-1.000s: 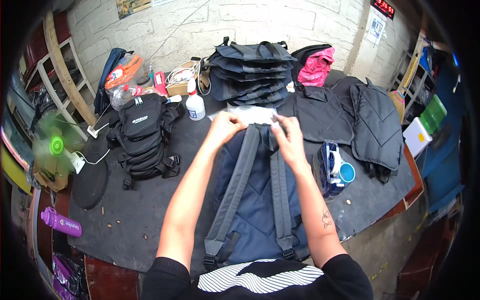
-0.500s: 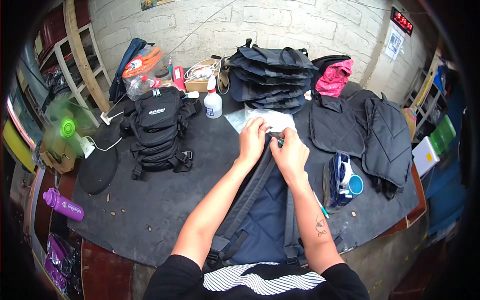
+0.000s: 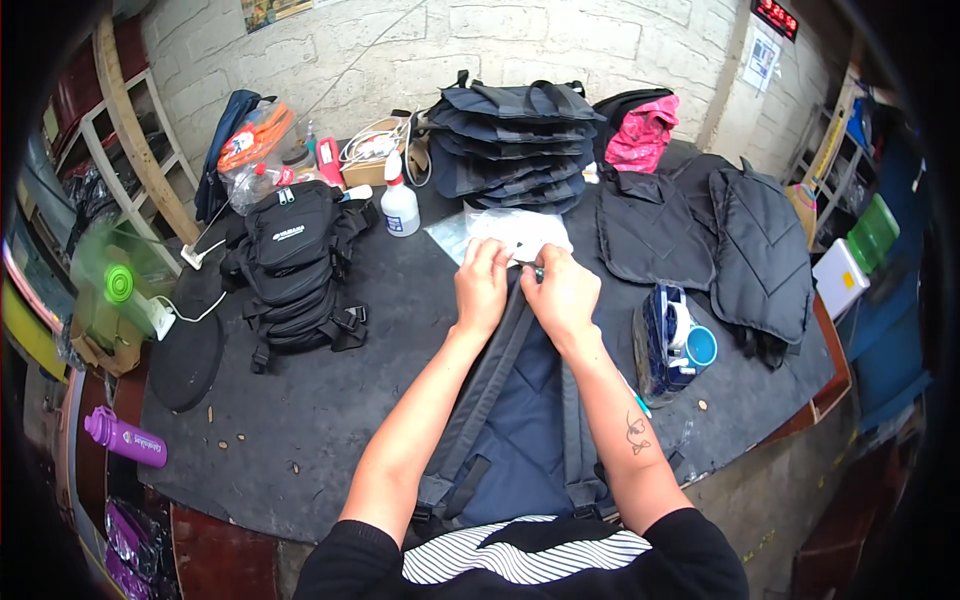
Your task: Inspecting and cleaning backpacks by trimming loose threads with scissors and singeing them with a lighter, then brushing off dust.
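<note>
A dark navy backpack (image 3: 518,425) lies in front of me, its padded shoulder straps running from its top end toward my body. My left hand (image 3: 482,288) pinches the top edge of the backpack, where the straps meet. Close beside it, my right hand (image 3: 563,300) is closed at the same spot, and a small greenish bit shows by its fingertips; what that is I cannot make out. Just beyond both hands lies a clear plastic bag (image 3: 520,230) with white contents.
Stacked navy bag pieces (image 3: 515,140) stand at the back, beside a spray bottle (image 3: 400,208). Black packs (image 3: 295,265) lie left; quilted black panels (image 3: 760,260) lie right. A clear-sided case (image 3: 660,350) with a blue tape roll (image 3: 701,346) stands near my right forearm. A green fan (image 3: 118,283) blurs at left.
The whole view has shifted slightly, so things on the table appear further left. Both hands stay together at the backpack's top end, with only small finger movement.
</note>
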Demonstrator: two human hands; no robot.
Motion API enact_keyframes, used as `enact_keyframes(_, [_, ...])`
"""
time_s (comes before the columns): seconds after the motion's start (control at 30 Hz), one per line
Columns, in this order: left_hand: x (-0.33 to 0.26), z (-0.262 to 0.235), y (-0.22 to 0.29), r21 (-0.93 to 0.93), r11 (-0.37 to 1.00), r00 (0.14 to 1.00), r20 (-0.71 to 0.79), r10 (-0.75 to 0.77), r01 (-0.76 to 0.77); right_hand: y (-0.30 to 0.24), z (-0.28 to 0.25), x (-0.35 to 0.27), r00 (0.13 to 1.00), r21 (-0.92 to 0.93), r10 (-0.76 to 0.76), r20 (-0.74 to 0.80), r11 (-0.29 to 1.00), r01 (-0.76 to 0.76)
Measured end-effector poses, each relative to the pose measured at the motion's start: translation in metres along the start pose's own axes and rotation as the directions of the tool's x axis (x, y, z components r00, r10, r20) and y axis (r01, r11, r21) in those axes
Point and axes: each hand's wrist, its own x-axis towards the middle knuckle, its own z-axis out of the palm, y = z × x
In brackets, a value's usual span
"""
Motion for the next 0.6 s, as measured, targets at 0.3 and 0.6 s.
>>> enact_keyframes(0.3, [0.019, -0.008, -0.008, 0.034, 0.946, 0.877, 0.367, -0.311, 0.321, 0.07, 0.061, -0.002, 0.962, 0.811, 0.104, 0.254, 0.519, -0.27])
enact_keyframes(0.6, [0.005, -0.009, -0.028, -0.259, 0.827, 0.864, 0.22, -0.453, 0.499, 0.056, 0.051, -0.013, 0.933, 0.871, 0.168, 0.318, 0.337, -0.358])
